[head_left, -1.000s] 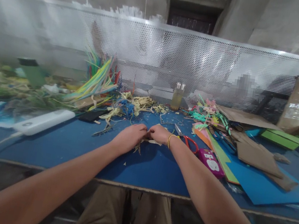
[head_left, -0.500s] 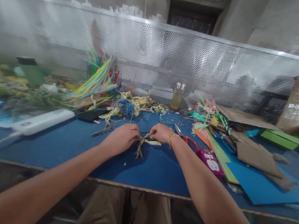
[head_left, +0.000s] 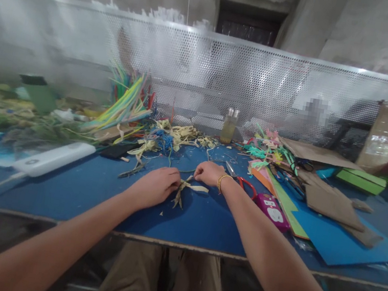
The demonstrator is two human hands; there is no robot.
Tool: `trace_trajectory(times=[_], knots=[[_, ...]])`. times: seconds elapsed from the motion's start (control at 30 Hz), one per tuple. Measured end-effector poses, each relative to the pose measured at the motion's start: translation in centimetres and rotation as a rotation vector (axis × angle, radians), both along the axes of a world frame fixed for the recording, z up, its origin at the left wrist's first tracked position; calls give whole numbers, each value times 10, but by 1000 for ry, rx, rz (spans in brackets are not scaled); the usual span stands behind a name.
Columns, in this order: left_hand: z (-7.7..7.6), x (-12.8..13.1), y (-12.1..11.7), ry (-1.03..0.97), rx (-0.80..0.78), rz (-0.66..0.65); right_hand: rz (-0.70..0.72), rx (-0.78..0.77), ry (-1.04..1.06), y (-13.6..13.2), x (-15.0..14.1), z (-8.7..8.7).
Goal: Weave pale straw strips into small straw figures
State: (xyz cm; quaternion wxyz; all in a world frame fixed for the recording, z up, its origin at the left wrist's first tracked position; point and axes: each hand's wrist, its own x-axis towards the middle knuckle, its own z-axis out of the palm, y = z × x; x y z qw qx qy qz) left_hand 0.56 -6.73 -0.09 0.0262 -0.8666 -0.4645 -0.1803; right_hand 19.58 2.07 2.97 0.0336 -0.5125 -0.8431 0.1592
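Between my hands, just over the blue table [head_left: 180,225], is a small bundle of dried leaf strips [head_left: 179,198], pale and brownish, with one light strip pointing right. My left hand [head_left: 161,184] is closed on its left side, fingers pinched together. Close by on the right, my right hand [head_left: 209,174], with a gold bracelet at the wrist, is pinched at the bundle's upper edge; a thin green strand [head_left: 186,171] runs between the hands. What exactly the right fingertips hold is too small to make out. Red-handled scissors [head_left: 246,186] lie right of that hand.
Coloured strips [head_left: 125,109], pale dried strips [head_left: 182,136] and a glass bottle [head_left: 229,125] line the back, before a perforated metal panel [head_left: 244,69]. A white power bank [head_left: 55,159] with a cable lies left. Right are a purple case [head_left: 272,211] and blue paper [head_left: 344,245].
My left hand has shifted slightly down, and the bundle's lower leaves have swung a little down and left. The right hand keeps its pinch in nearly the same place.
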Motion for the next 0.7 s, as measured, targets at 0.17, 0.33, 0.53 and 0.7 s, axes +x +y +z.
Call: trace_trajectory(times=[0.17,0.33,0.53,0.7], knots=[[-2,-3,6,-333,-98,-50,-2,3,-31,-3,-1,3],[-4,-3,8,-515,-304,-65,9,5,-46,-4,-1,4],[-2,1,5,-359,-249,-36,12,7,-56,-5,-2,5],[0,0,3,-316,-273,-20,11,34,-91,-5,-1,7]])
